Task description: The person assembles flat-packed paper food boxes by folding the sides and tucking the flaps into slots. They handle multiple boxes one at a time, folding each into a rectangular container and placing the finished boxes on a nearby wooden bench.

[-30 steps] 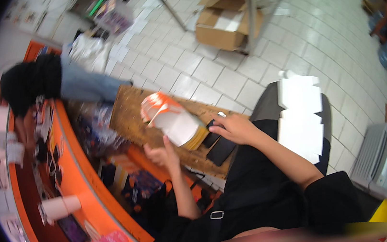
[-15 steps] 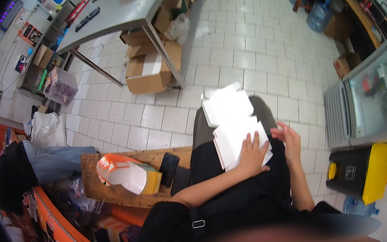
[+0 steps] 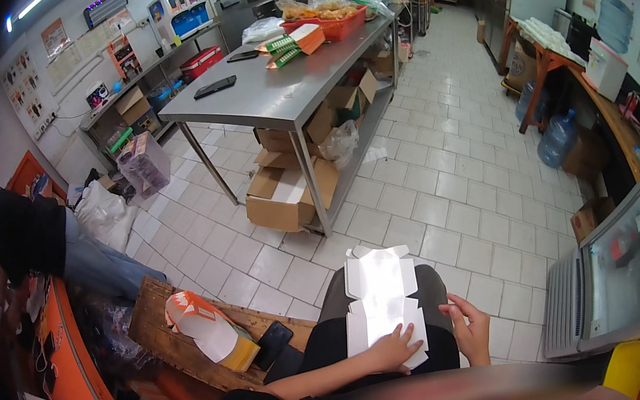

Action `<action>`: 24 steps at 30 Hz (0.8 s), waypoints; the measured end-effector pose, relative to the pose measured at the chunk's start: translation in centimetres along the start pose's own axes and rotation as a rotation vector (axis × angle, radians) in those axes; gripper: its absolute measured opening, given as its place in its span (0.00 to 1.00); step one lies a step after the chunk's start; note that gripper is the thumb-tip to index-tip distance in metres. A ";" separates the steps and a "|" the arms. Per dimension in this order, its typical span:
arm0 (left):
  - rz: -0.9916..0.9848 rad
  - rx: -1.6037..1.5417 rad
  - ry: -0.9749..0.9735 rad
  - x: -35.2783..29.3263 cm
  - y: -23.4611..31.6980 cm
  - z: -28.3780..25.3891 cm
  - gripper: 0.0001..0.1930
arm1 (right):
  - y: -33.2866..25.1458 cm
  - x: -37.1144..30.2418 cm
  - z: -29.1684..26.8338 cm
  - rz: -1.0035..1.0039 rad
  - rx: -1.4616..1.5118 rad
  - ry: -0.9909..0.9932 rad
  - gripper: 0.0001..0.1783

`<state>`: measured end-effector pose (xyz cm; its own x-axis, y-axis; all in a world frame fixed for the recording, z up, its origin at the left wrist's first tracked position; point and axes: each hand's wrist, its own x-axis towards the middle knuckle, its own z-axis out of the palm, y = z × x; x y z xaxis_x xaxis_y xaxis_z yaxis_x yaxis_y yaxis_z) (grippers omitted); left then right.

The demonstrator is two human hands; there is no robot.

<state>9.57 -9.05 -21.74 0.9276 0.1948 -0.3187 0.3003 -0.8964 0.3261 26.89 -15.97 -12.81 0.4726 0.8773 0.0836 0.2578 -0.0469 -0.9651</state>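
Observation:
An unfolded white cardboard box blank (image 3: 382, 279) lies across my lap, its notched flaps spread out. My left hand (image 3: 393, 351) rests on its near part, palm down with fingers apart. Off the blank's right side, my right hand (image 3: 472, 331) is raised by my knee. Its fingers are loosely bent and apart, with nothing visible in them. On the wooden bench (image 3: 155, 320) to my left, a nested stack of orange, white and yellow cartons (image 3: 212, 333) lies on its side, with a dark phone (image 3: 273, 341) beside it.
Ahead stands a steel table (image 3: 268, 98) with a red basket (image 3: 327, 27) of packed food and open cardboard boxes (image 3: 284, 196) beneath. A glass-door fridge (image 3: 638, 249) stands at right. A person in a black top (image 3: 24, 232) is at left, by an orange counter (image 3: 75, 350).
The view has tilted up, bringing more of the steel table and far room into sight. My left hand stays on the blank; my right hand stays beside it.

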 end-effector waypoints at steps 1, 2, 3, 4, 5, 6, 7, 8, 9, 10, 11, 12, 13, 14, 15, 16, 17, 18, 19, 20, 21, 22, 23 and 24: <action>0.023 -0.036 -0.046 -0.1 -0.1 -0.4 0.47 | -0.4 -0.3 -0.4 -0.003 -0.020 -0.011 0.16; 0.020 -0.021 -0.037 -0.2 -0.3 -0.7 0.45 | -0.7 -0.5 -0.8 -0.027 -0.046 -0.003 0.16; 0.000 -0.009 -0.059 -0.5 0.1 -0.9 0.44 | -0.8 -0.9 -1.0 -0.017 -0.055 -0.017 0.16; -0.004 0.014 -0.048 -0.6 0.5 -1.1 0.42 | -0.8 -1.1 -1.3 -0.013 -0.065 -0.025 0.16; -0.001 0.065 -0.050 -0.5 0.8 -1.3 0.41 | -0.6 -1.2 -1.5 -0.020 -0.077 -0.018 0.16; 0.015 0.122 0.052 -0.8 1.4 -1.3 0.27 | -0.5 -1.5 -1.7 0.022 0.023 -0.047 0.16; -0.004 0.039 0.044 -0.6 1.7 -1.4 0.22 | -0.3 -1.6 -1.9 0.058 0.125 -0.073 0.17; -0.040 -0.025 -0.021 -0.5 1.9 -1.6 0.17 | -0.4 -1.9 -1.9 0.098 0.222 -0.095 0.17; -0.074 -0.095 -0.077 -0.4 1.9 -1.8 0.13 | -0.6 -2.2 -2.0 0.118 0.278 -0.130 0.18; -0.071 -0.046 0.108 -0.9 1.5 -2.1 0.09 | -1.1 -2.4 -2.1 0.136 0.327 -0.159 0.18; -0.110 -0.193 0.149 -0.9 0.6 -2.6 0.11 | -1.8 -2.5 -2.2 0.138 0.381 -0.195 0.19; -0.116 -0.316 0.216 -1.3 -0.1 -2.9 0.12 | -2.8 -2.5 -2.3 0.095 0.500 -0.234 0.19; -0.131 -0.429 0.270 -1.8 -0.8 -3.2 0.14 | -4.2 -2.7 -2.3 0.043 0.622 -0.279 0.19; -0.119 -0.455 0.319 -2.2 -1.4 -3.5 0.15 | -5.9 -2.8 -2.3 -0.090 0.779 -0.329 0.19; -0.122 -0.477 0.355 -2.7 -1.7 -3.7 0.16 | -7.8 -2.8 -2.3 -0.200 0.837 -0.329 0.17; -0.124 -0.509 0.369 -3.1 -1.6 -3.8 0.17 | -9.8 -2.8 -2.2 -0.385 0.929 -0.330 0.16; -0.163 -0.554 0.388 -3.6 -1.2 -3.9 0.17 | -11.8 -2.7 -1.9 -0.566 1.030 -0.332 0.14; -0.200 -0.601 0.386 -4.0 -1.1 -4.2 0.17 | -13.9 -2.7 -1.7 -0.710 1.052 -0.297 0.13; -0.242 -0.632 0.382 -4.4 -0.9 -4.6 0.18 | -15.8 -2.6 -1.3 -0.859 1.079 -0.265 0.11; -0.283 -0.670 0.426 -4.8 -0.5 -5.0 0.17 | -17.4 -1.9 -1.2 -1.010 1.102 -0.233 0.09; -0.287 -0.701 0.480 -5.1 -0.2 -5.6 0.15 | -18.6 -0.9 -1.5 -1.026 1.088 -0.444 0.09; -0.298 -0.679 0.578 -5.7 0.2 -6.0 0.15 | -19.4 0.2 -1.8 -1.034 1.068 -0.659 0.09; -0.329 -0.651 0.659 -6.4 0.5 -6.6 0.15 | -20.1 0.6 -1.9 -1.042 1.044 -0.876 0.09; -0.320 -0.636 0.744 -7.2 0.6 -7.2 0.13 | -20.3 0.6 -1.1 -1.107 1.022 -0.848 0.07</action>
<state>4.71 -8.15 -12.80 0.6217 0.7783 0.0878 0.4186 -0.4249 0.8026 22.92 -15.01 7.11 -0.1716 0.2839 0.9434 -0.6268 0.7073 -0.3268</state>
